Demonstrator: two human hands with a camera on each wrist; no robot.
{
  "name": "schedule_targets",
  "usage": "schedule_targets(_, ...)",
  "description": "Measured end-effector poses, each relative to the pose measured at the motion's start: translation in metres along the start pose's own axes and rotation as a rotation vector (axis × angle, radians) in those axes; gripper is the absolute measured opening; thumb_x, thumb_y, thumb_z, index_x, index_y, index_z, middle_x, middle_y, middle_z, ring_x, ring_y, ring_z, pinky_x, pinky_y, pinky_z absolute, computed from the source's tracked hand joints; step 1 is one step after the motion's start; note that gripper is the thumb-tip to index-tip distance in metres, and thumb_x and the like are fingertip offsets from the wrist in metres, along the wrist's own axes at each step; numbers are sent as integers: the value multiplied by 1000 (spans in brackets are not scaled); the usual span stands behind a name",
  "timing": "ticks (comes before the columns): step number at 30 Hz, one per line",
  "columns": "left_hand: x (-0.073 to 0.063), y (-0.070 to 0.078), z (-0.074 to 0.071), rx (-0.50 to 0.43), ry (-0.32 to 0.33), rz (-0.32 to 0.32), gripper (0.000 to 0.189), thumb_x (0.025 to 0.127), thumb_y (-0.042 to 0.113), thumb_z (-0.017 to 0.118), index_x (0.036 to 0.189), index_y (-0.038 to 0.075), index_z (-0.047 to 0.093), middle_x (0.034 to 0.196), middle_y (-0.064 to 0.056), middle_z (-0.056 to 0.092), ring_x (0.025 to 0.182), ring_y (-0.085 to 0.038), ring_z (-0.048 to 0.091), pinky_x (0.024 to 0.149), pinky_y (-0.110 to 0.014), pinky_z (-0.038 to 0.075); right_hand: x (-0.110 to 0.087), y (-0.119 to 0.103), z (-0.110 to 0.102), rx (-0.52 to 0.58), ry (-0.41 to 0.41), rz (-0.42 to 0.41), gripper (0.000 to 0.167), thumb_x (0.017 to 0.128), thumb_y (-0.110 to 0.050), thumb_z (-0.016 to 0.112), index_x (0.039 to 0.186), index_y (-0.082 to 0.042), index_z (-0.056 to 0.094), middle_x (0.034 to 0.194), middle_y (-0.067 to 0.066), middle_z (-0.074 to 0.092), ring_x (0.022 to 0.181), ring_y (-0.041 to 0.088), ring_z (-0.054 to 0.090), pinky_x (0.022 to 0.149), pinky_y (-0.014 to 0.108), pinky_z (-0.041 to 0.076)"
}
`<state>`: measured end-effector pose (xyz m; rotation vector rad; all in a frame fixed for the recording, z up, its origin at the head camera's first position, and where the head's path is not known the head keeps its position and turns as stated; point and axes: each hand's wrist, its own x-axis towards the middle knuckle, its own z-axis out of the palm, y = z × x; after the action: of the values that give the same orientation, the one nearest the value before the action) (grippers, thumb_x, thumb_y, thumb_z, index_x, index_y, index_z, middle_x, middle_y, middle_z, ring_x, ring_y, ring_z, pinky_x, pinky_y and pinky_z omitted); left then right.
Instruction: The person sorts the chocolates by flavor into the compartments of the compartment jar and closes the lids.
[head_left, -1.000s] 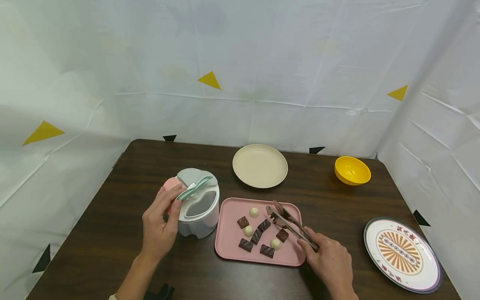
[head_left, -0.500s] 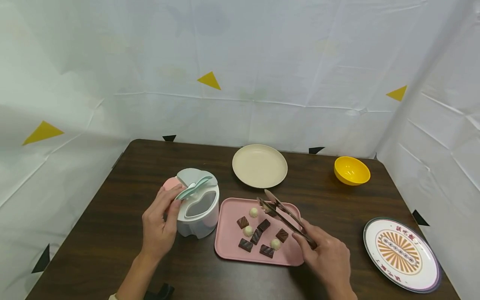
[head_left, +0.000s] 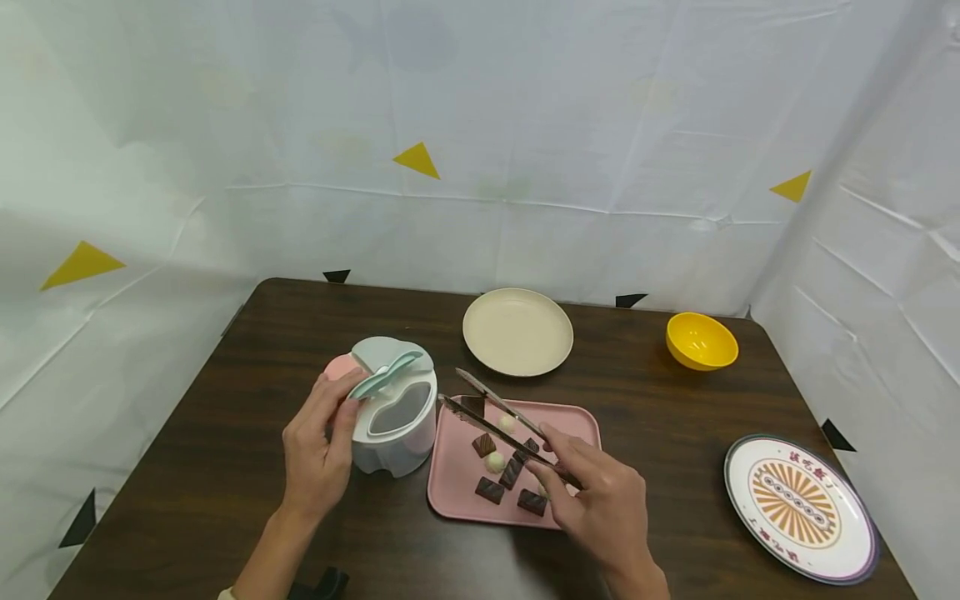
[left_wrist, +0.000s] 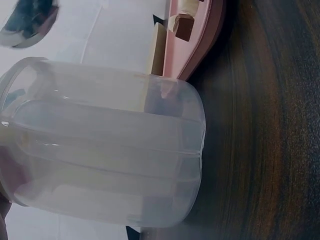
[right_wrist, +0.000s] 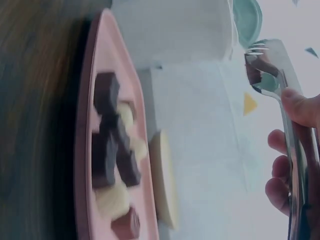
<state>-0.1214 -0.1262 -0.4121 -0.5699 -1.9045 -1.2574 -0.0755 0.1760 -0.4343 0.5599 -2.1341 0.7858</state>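
In the head view my left hand (head_left: pixel 321 442) pinches the raised teal lid (head_left: pixel 386 375) of a clear seasoning box (head_left: pixel 397 457). The box's other lids are pink and pale grey-blue, and a grey opening shows in its top. My right hand (head_left: pixel 596 492) grips metal tongs (head_left: pixel 517 437) over the pink tray (head_left: pixel 450 500). Between the tong tips is a dark chocolate (head_left: pixel 472 406), near the box's right side. Several dark chocolates (head_left: pixel 490 490) and white round sweets (head_left: pixel 495 462) lie on the tray. The right wrist view shows the tongs' fork-like tip (right_wrist: pixel 262 70).
A beige plate (head_left: pixel 517 332) lies behind the tray. At the back right stands a yellow bowl (head_left: pixel 701 342), with a patterned white plate (head_left: pixel 801 508) nearer the right edge. White sheeting (head_left: pixel 525 100) hangs behind the dark wooden table (head_left: pixel 300 333).
My right hand has moved left with the tongs, carrying the chocolate from the tray's right part toward the seasoning box. My left hand stays at the lid.
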Motion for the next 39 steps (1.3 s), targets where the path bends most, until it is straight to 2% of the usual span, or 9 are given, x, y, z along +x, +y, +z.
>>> schedule_targets(2,0,0,0,2,0,1,27,88,-14,55,111,-8,66,109,-24,67,105,-37,63,111,-48,31,3,-6,6,27,6,-16,36,88,-33,74,116,-10,73,93,-3,74,58,0,61,50,18,49)
schedule_targets(6,-1,0,0,-3,-3,10,26,89,-13,52,112,-9,66,109,-25,67,104,-38,63,110,-51,32,9,-18,17,92,19,-48,40,80,-21,80,118,-8,72,97,-1,74,64,3,65,55,20,52)
schedule_targets(9,-1,0,0,-11,-1,23,26,90,-12,51,112,-10,66,108,-25,67,104,-37,63,111,-48,32,13,-24,26,122,31,-80,42,77,-16,82,116,-6,72,95,-1,74,64,4,64,56,20,52)
schedule_targets(13,-1,0,0,-11,1,33,27,90,-12,51,112,-10,66,108,-25,67,104,-37,64,111,-47,32,15,-28,35,123,48,-105,39,78,-17,81,115,-6,73,94,-3,73,62,0,62,55,20,50)
schedule_targets(19,-1,-2,1,-5,8,29,26,91,-11,51,112,-9,66,110,-25,66,107,-38,63,112,-44,31,15,-30,45,123,26,-85,36,78,-21,81,111,-10,74,88,-8,71,59,-1,56,52,16,45)
schedule_targets(25,-2,-2,1,5,12,20,26,91,-12,51,112,-9,66,110,-25,66,107,-37,63,112,-41,31,13,-30,51,106,17,-65,37,77,-24,82,111,-11,74,86,-8,72,65,1,63,54,20,48)
schedule_targets(35,-3,-5,1,12,18,25,25,92,-10,52,112,-9,66,110,-25,67,108,-35,63,111,-43,33,10,-30,53,102,-3,-58,42,76,-25,82,116,-13,72,86,-10,69,59,0,55,51,16,43)
schedule_targets(39,-4,-5,1,17,17,24,25,91,-10,52,112,-9,66,110,-25,67,107,-35,63,111,-40,33,10,-30,52,99,-12,-52,44,75,-24,83,117,-13,72,86,-10,70,57,0,54,52,15,43)
